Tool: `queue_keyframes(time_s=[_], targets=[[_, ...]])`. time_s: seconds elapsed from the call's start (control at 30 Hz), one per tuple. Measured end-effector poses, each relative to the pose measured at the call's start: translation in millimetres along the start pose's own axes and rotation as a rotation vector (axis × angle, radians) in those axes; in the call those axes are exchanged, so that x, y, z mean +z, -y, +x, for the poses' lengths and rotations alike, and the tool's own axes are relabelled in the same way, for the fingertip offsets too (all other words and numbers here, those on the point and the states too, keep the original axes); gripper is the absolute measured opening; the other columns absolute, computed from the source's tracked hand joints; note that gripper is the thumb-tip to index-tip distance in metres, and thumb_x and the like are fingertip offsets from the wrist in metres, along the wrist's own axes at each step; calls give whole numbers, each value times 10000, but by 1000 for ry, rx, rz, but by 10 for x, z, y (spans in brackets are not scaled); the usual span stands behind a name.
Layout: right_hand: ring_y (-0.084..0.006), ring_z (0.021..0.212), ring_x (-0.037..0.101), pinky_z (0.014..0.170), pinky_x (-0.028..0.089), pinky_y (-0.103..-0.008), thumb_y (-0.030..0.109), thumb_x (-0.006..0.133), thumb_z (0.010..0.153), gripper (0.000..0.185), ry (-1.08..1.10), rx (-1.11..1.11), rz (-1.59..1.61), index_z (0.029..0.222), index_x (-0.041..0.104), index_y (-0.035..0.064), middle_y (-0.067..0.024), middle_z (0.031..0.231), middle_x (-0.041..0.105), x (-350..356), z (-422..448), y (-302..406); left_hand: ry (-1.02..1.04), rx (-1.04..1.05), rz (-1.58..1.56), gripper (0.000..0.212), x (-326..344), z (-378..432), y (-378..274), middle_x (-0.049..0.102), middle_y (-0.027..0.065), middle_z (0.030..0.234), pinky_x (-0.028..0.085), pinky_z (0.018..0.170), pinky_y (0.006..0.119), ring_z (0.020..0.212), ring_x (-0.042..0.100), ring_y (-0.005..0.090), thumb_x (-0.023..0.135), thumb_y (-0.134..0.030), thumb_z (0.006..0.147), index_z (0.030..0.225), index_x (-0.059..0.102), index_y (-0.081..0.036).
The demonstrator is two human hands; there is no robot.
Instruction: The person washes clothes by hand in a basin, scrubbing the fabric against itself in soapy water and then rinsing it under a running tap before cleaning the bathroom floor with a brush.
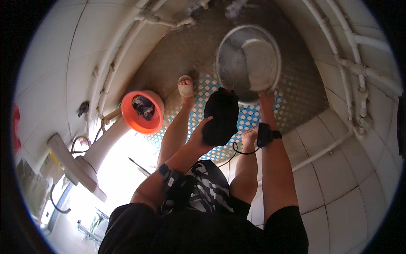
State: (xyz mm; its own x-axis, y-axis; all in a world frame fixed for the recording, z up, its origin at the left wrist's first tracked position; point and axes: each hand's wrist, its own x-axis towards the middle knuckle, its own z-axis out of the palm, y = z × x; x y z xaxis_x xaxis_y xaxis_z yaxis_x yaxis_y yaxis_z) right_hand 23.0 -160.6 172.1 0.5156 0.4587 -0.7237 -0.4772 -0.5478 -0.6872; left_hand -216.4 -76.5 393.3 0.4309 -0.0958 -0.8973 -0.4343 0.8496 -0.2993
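Note:
A bunched black cloth item point(221, 119), likely a garment, rests in my left hand point(199, 137), whose fingers curl around its near side. A speck of red shows at its top end. My right hand point(267, 101) grips the near rim of a large round metal basin point(228, 68). Through the blur inside the basin I make out a bright patch, but cannot tell whether water is in it. The cloth overlaps the basin's near left edge in my view.
An orange plastic bucket point(126, 111) holding dark cloth stands left, beside a pedestal sink point(73, 165). Beneath my feet lies a blue-and-white checkered mat point(247, 117). White pipes point(345, 73) run along the tiled walls. A cable point(236, 151) dangles from my right wrist device.

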Motion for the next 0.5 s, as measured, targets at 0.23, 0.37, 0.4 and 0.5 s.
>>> queue_keyframes(time_s=[0.23,0.37,0.4,0.5], targets=[[-215,907,523,653,506,-387,189,652,762,418,-161,496,110,1120,516,23,-87,1007,499,-787,-628,-906,2,12,-59,494,-6,-100,137,552,112,1190,427,944,404,1087,530,270,610,-314,853,1260,470,-70],[-222,962,515,726,498,-380,193,629,787,447,-225,355,102,1177,485,29,-123,1117,489,-1232,-632,-947,0,63,-38,468,69,-135,170,558,135,1205,434,951,450,1093,544,290,609,-312,847,1228,497,-65],[-227,980,513,752,491,-375,193,618,796,474,-332,425,112,1213,461,31,-132,1147,483,-1267,-618,-840,-2,95,-12,486,71,-138,187,541,126,1219,426,959,433,1108,529,281,607,-313,851,1250,472,-69],[-241,1035,505,831,470,-361,192,584,822,558,-488,304,119,1320,387,36,-162,1237,464,-1268,-579,-297,55,142,32,537,24,-98,191,495,109,1264,404,985,391,1146,494,265,601,-318,861,1302,408,-80]])
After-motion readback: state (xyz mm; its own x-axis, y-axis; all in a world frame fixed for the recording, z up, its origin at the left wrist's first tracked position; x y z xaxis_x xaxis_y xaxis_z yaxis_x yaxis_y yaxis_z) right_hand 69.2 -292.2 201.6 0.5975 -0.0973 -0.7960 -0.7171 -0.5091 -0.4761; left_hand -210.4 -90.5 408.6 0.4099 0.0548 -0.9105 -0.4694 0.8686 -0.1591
